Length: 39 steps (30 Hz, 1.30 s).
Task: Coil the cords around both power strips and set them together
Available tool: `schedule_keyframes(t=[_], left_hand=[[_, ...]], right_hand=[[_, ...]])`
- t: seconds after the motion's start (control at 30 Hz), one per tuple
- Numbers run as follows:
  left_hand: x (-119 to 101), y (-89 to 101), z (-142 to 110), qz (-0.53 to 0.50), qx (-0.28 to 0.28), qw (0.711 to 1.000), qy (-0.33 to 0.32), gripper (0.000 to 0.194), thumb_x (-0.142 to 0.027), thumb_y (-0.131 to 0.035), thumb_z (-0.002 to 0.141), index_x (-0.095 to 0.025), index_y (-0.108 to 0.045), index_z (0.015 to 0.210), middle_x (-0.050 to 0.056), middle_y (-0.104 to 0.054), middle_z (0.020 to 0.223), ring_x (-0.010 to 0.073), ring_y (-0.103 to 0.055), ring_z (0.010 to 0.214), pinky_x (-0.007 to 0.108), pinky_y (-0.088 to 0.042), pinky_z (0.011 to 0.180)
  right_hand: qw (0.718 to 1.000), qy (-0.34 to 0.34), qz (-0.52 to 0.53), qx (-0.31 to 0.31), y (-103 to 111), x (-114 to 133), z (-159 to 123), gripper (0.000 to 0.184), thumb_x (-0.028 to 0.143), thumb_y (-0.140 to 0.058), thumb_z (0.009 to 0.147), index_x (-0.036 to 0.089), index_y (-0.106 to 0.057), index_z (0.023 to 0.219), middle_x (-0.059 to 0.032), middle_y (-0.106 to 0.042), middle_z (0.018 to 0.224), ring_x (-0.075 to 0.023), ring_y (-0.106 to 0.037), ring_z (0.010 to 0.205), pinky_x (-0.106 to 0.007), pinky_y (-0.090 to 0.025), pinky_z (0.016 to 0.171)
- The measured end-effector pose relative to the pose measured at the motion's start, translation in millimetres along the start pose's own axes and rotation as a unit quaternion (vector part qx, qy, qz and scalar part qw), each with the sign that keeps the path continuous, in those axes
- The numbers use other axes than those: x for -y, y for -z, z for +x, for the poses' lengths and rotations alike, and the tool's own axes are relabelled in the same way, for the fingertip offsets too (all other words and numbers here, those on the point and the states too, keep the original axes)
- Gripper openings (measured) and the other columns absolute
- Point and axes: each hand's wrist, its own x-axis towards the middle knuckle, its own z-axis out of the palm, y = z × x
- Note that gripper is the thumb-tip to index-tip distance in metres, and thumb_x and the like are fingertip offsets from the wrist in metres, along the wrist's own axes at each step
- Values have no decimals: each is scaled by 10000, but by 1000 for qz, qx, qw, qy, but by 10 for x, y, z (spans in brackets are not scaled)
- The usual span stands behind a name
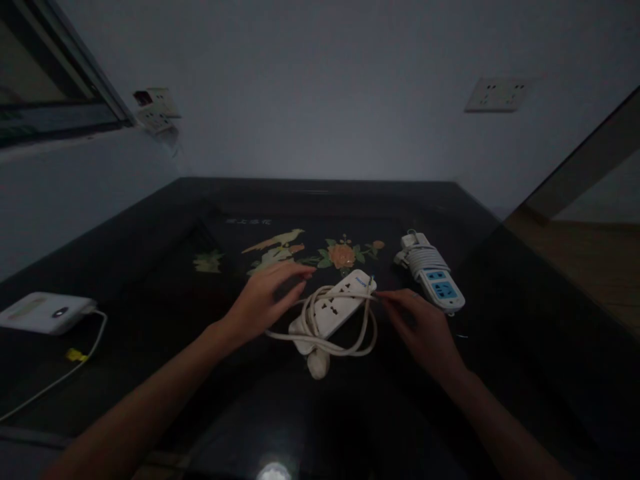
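A white power strip (345, 293) lies slantwise on the dark table, with its cord (350, 351) looped loosely around and over it. The plug (319, 364) rests at the strip's near end. At the strip's upper right end, my right hand (420, 327) pinches the cord between thumb and fingertips. My left hand (265, 297) hovers on the left side of the loops, thumb and fingers apart, with nothing visible between them. Part of the cord runs close to the left thumb; whether they touch I cannot tell.
A second power strip (440, 287), blue-faced with its cord wound tightly, lies to the right. On the left sits a white device (50, 313) with a cable and yellow tag (76, 355). Wall sockets (497, 95) are behind the table (150, 267), which bears a bird-and-flower print.
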Motion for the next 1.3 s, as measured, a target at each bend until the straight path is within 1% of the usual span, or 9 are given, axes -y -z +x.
schedule_keyframes(t=[0.1,0.23,0.43,0.6,0.77,0.97,1.1,1.2,1.3], left_hand=[[87,-86,-217,-33,2,999,-11,207,-205,-465,917,-182,-630,1040,58,-681,993,158,-629,937,281,-490,843],[206,-206,-371,-92,0,996,8,216,-197,-448,923,-182,-643,1017,65,-673,963,159,-623,912,285,-500,809],[255,-244,-400,-150,47,987,-29,261,-204,-403,936,-185,-626,1073,91,-641,1038,187,-578,1009,346,-466,888],[315,-260,-430,-137,67,986,-65,296,-179,-396,924,-198,-586,1149,96,-591,1108,201,-545,1053,362,-451,905],[312,-234,-437,-124,127,983,-51,345,-133,-380,908,-218,-554,1193,97,-521,1194,204,-506,1129,350,-426,961],[295,-196,-441,-115,172,978,-43,367,-175,-381,917,-211,-434,1278,101,-477,1278,202,-462,1200,345,-389,1020],[306,-193,-473,-105,199,973,-46,418,-307,-430,919,-232,-393,1328,110,-421,1335,233,-444,1230,372,-398,1020],[309,-203,-489,-73,212,974,-39,480,-386,-502,886,-253,-400,1336,118,-374,1373,261,-455,1228,386,-433,988],[308,-211,-487,-45,215,975,-40,498,-383,-533,875,-264,-405,1341,118,-374,1375,268,-469,1223,387,-456,970]], right_hand=[[1000,12,16,13,-9,63,-24,211,185,-470,898,201,-636,1026,-66,-670,940,-190,-639,869,-322,-516,772],[998,39,41,35,-92,169,-63,211,162,-481,893,202,-642,1023,-70,-666,958,-178,-637,882,-300,-527,768],[994,90,43,45,-194,313,-93,211,139,-508,882,197,-654,1023,-76,-659,922,-177,-613,868,-296,-532,731],[992,119,25,42,-215,375,-103,196,122,-512,884,173,-641,1023,-78,-649,914,-179,-584,862,-314,-519,724],[989,129,-15,74,-290,421,-138,197,197,-581,867,179,-624,1059,-79,-659,963,-223,-570,932,-399,-488,790],[984,142,-33,104,-453,522,-203,466,404,-713,753,169,-572,1129,-80,-680,970,-251,-601,924,-464,-444,872],[979,152,-64,123,-562,550,-253,690,496,-742,681,142,-502,1223,-110,-686,1007,-273,-617,943,-501,-416,931],[976,154,-91,122,-620,529,-274,744,495,-756,662,127,-476,1245,-120,-693,998,-279,-634,933,-512,-412,943],[977,148,-108,110,-651,495,-278,736,507,-753,658,120,-485,1225,-131,-699,1001,-290,-646,937,-517,-416,941]])
